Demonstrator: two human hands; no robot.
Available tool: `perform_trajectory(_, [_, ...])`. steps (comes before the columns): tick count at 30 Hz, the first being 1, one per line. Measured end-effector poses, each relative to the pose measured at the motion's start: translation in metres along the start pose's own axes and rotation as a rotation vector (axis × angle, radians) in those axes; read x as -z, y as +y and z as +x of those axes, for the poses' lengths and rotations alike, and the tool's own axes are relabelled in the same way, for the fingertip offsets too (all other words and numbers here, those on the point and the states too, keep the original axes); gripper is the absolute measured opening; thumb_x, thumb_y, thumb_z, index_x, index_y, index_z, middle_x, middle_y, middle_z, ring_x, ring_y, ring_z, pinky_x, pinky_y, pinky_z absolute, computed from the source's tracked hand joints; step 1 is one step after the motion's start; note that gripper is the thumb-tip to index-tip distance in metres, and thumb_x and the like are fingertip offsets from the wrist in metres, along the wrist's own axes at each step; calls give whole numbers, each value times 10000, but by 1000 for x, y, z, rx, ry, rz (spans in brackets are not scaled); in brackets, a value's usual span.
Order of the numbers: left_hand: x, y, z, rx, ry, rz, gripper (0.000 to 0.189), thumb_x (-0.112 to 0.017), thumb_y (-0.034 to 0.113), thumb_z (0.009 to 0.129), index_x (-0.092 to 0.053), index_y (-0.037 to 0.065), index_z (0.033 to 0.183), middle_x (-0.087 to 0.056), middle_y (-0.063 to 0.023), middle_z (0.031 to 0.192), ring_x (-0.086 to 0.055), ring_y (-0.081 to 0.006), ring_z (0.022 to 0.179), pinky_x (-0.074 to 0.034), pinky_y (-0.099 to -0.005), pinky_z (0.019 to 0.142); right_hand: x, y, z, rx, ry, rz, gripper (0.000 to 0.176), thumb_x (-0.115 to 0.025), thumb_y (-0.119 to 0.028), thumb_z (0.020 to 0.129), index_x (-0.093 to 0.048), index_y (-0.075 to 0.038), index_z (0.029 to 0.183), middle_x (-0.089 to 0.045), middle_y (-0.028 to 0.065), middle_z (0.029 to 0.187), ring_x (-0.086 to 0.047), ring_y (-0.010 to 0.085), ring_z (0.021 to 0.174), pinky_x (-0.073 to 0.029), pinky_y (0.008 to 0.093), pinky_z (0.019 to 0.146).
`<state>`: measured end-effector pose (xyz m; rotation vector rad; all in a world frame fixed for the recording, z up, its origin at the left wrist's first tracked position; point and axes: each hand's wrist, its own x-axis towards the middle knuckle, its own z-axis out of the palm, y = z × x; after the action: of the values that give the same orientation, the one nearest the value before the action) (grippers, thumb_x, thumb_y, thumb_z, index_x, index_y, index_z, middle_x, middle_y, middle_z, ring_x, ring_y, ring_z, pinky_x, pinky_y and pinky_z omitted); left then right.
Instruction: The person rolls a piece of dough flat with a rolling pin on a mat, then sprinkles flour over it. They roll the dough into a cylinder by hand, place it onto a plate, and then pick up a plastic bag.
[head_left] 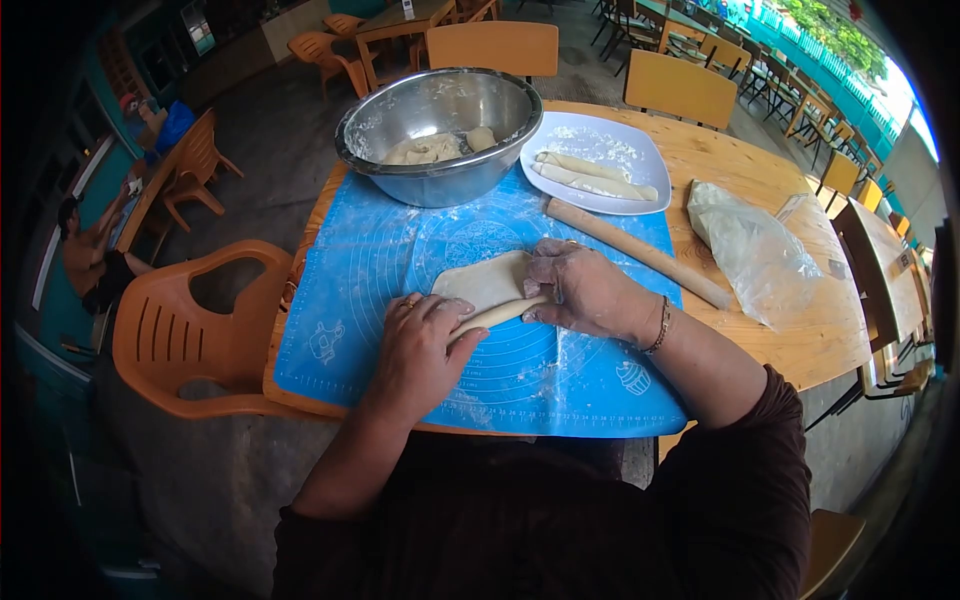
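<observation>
A flat sheet of dough (pixel 480 284) lies on the blue baking mat (pixel 340 270), its near edge rolled into a thin tube. My left hand (pixel 425 335) grips the left end of that rolled edge, fingers on top and thumb along the near side. At the right end, my floury right hand (pixel 590 285) pinches the dough between thumb and fingers. Just beyond my right hand lies a wooden rolling pin (pixel 640 252), slanting across the mat's edge. My palms hide both ends of the roll.
A steel bowl (pixel 440 185) with dough stands at the back. Beside it, a white plate (pixel 595 135) holds rolled dough pieces. A clear plastic bag (pixel 750 250) rests on the wooden table (pixel 820 330) at right. An orange chair (pixel 190 340) stands left; a person (pixel 88 250) sits farther off.
</observation>
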<state>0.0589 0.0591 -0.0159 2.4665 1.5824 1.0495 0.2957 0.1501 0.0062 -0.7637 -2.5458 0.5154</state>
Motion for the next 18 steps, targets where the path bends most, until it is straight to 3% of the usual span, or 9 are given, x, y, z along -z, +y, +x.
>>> perform_trajectory(5, [-1, -3, -1, -6, -48, 27, 217, -773, 206, 839, -722, 21, 939, -689, -109, 957, -626, -308, 892, -443, -440, 915, 1, 7, 1, -18, -16, 14, 286, -853, -225, 752, -681, -46, 896, -610, 138, 933, -619, 355, 948, -503, 434, 858])
perform_trajectory(9, [4, 14, 6, -70, 51, 167, 189, -756, 182, 850, -727, 15, 934, -659, -106, 928, -605, -309, 897, -446, -439, 897, 3, -6, -1, -36, -3, -52, 270, -841, -220, 765, -683, -42, 893, -614, 144, 944, -622, 361, 960, -509, 432, 866])
perform_trajectory(12, [1, 9, 3, -75, 56, 134, 186, -753, 176, 850, -732, 13, 936, -653, -110, 923, -601, -307, 901, -443, -445, 890, -3, -7, -2, -9, 75, -104, 232, -808, -212, 792, -686, -51, 907, -618, 158, 1035, -635, 355, 1012, -518, 438, 903])
perform_trajectory(15, [-3, -1, 0, -63, 5, 74, 207, -756, 179, 845, -733, 9, 960, -653, -118, 924, -604, -307, 897, -442, -450, 890, 0, 1, 0, -15, 2, -83, 251, -821, -223, 792, -691, -46, 914, -625, 149, 977, -624, 369, 957, -509, 433, 877])
perform_trajectory(18, [-1, 1, 1, -73, -1, 82, 219, -752, 176, 848, -729, 5, 982, -654, -123, 920, -609, -308, 885, -444, -453, 891, 4, 6, 2, -26, -78, -29, 273, -820, -220, 793, -687, -49, 960, -634, 150, 1045, -626, 375, 980, -508, 442, 889])
